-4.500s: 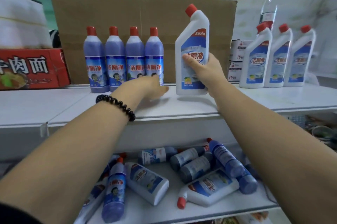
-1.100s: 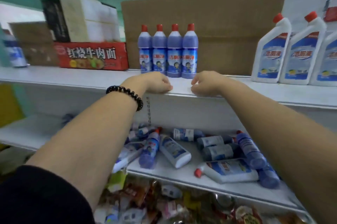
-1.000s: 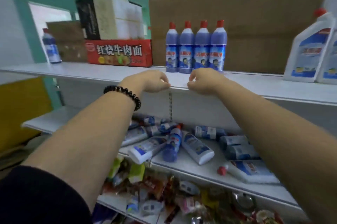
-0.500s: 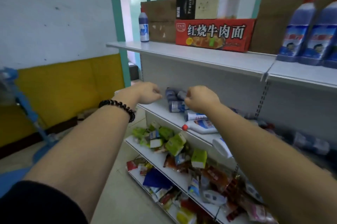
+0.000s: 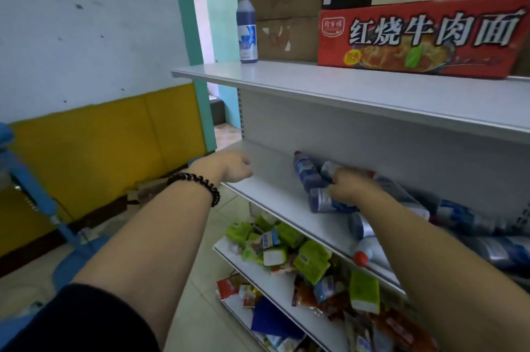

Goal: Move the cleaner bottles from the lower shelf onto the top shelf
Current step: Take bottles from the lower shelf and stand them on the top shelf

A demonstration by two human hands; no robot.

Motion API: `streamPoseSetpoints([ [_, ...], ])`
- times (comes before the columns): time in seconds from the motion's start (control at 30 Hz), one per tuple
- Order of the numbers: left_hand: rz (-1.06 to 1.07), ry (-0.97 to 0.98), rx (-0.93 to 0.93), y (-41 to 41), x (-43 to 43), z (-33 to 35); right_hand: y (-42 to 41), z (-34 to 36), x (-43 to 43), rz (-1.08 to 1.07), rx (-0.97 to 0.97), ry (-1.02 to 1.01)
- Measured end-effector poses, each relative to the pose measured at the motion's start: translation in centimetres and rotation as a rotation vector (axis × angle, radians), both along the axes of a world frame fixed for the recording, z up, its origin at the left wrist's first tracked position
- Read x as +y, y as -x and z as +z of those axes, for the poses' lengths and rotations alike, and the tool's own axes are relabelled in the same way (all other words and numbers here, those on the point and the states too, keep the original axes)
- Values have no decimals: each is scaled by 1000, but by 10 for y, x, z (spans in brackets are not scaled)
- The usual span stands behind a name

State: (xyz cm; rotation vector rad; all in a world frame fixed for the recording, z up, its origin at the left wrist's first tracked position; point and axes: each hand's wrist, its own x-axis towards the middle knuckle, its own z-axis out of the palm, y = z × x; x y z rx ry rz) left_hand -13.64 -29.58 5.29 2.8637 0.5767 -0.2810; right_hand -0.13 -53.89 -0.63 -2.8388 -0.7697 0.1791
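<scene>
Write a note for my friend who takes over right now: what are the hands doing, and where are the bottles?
Left hand: empty, fingers loose, by the left end of the lower shelf.
Right hand: on the lying bottles; whether it grips one is unclear.
Done: one blue bottle stands on the top shelf.
Left: many bottles lie on the lower shelf; each needs lifting and standing on top.
</scene>
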Motion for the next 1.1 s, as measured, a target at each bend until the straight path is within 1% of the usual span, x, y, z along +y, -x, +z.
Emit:
streamPoseSetpoints([
  [0.1, -76, -23, 59, -50, 22, -2, -25, -11, 14, -124, 40, -32],
  [0.3, -244, -21, 89, -144, 37, -33, -54, -43, 24, -420, 142, -126],
  [0.43, -422, 72, 116, -186, 27, -58, -59, -60, 29, -619, 144, -126],
  [0.5, -470, 154, 78, -207, 27, -73, -56, -65, 37, -723, 167, -120],
  [0.6, -427, 326, 7, -230, 27, -87, -55, -75, 54, -911, 217, -225],
  [0.67, -332, 465, 22, -241, 23, -95, -57, -83, 63, -1007, 220, -306],
  [0.73, -246, 647, 76, -252, 19, -108, -58, -90, 71, -1066, 210, -367],
  [0.83, -95, 877, 72, -268, 15, -128, -54, -94, 83, -1162, 170, -472],
  [0.87, -45, 941, 63, -274, 14, -135, -53, -96, 87, -1190, 194, -499],
  [0.93, 12, 1014, 59, -277, 10, -142, -54, -100, 92, -1232, 259, -550],
  [0.97, 27, 1025, 66, -279, 9, -144, -53, -102, 94, -1259, 279, -608],
  [1.1, 61, 1096, 145, -279, 10, -146, -48, -110, 99, -1343, 326, -954],
])
